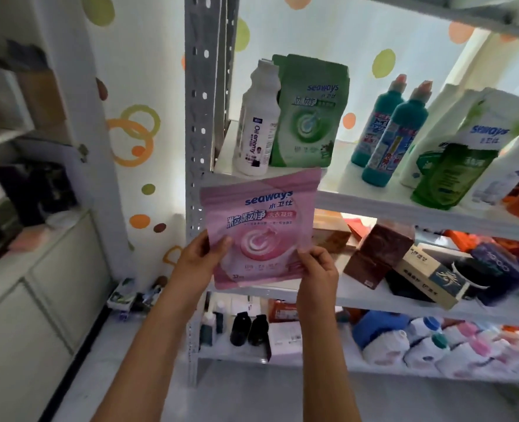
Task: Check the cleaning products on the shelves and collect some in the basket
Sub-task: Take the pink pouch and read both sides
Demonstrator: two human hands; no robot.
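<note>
Head view: both hands hold a flat pink plastic detergent pouch (pixel 259 228) printed "seaways", upright, in front of the grey metal shelf unit (pixel 195 117). Left hand (pixel 201 260) pinches the pouch's lower left edge, thumb on the front. Right hand (pixel 317 271) pinches the lower right corner, fingers curled. On the shelf above the pouch stand a white "Oil enemy" bottle (pixel 256 129), a green "seaways" pouch (pixel 310 114) and two teal bottles (pixel 389 132).

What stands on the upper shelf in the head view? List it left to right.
White bottle → green pouch → two teal bottles → white-and-green pouches.
</note>
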